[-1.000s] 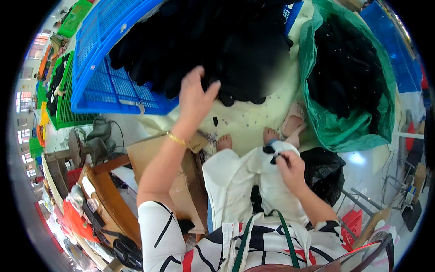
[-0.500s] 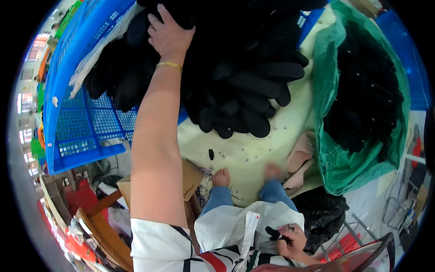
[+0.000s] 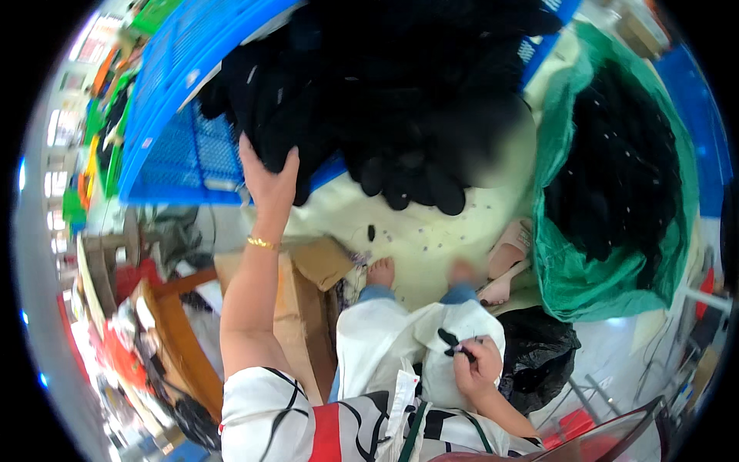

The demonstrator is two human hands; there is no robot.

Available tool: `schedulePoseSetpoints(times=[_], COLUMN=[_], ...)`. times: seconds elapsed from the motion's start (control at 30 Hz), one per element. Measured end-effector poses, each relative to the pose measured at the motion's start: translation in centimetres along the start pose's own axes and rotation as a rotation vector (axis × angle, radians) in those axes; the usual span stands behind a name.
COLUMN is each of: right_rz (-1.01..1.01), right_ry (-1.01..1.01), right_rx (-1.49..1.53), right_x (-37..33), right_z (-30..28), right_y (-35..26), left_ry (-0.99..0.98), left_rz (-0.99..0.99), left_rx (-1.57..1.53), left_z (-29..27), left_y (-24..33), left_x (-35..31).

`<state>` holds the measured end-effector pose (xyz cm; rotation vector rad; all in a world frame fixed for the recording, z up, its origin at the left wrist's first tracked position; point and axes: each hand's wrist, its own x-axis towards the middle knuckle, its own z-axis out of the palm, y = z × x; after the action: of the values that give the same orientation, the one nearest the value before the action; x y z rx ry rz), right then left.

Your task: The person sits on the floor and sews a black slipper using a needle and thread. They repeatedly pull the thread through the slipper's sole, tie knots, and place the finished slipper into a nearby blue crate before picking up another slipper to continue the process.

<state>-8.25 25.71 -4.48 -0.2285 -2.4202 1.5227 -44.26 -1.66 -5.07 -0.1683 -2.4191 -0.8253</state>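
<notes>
A big heap of soft black cloth pieces with rounded ends [image 3: 400, 131] spills over a blue perforated plastic basket [image 3: 165, 158] at the upper left. My left hand [image 3: 269, 185] is at the heap's near left side, thumb and fingers spread around a bunch of the pieces and gripping it. A yellow bracelet is on that wrist. My right hand [image 3: 479, 362] is closed over my lap, above the white cloth [image 3: 369, 331]. It holds a small black object [image 3: 447, 338] with narrow dark ends; its exact kind does not show.
Right of the heap stands a green woven bag [image 3: 554, 269] of black pieces. Pink slippers [image 3: 508, 254], a black plastic bag [image 3: 535, 358] and my bare feet are nearby. A cardboard box [image 3: 296, 308] stands left of my legs. Small bits lie on the pale floor sheet [image 3: 431, 227].
My left hand has come back toward me from the top of the heap, and black pieces at the left have shifted with it. My right hand still holds the small black object, slightly raised.
</notes>
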Motion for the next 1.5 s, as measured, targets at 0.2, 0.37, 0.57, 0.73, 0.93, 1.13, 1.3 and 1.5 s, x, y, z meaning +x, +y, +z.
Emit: schedulePoseSetpoints(times=[0.2,0.37,0.57,0.73,0.93,1.13,1.3,1.5], right_rz=[-0.057,-0.066,-0.082,-0.121,-0.062,-0.038,-0.052,-0.105], right_ry=[0.055,-0.039,-0.024,-0.042,-0.024,-0.015,-0.009,-0.02], right_rx=[-0.026,-0.123,-0.118,-0.157,-0.196,-0.166,-0.133,-0.184], right_x=[-1.0,-2.0,-2.4,-2.4,-3.2,-3.9,-3.9,-3.5], right_z=[1.3,1.4,2.5,2.8,2.6,2.2,2.6,2.2], right_y=[0.1,-0.4,-0.1,-0.5,0.5,1.6,1.1,0.3], left_ry=[-0.014,0.135,0.092,0.162,0.122,0.196,0.064,-0.217], left_rz=[-1.013,-1.183,-1.345,-1.328,-1.279,-0.803,-0.59,-0.318], left_rx=[-0.844,-0.854,-0.425,-0.362,-0.452,0.317,0.29,0.116], left_z=[-17.8,-30.4,-35.1,-34.3,-35.0,-36.8,-35.0,-29.2], left_y=[-1.8,-5.6,-17.2,-18.0,-16.0,-16.0,-8.3,-2.4], left_x=[-12.1,-21.9,-33.7,-36.8,-34.0,-33.8,-29.4,-29.2])
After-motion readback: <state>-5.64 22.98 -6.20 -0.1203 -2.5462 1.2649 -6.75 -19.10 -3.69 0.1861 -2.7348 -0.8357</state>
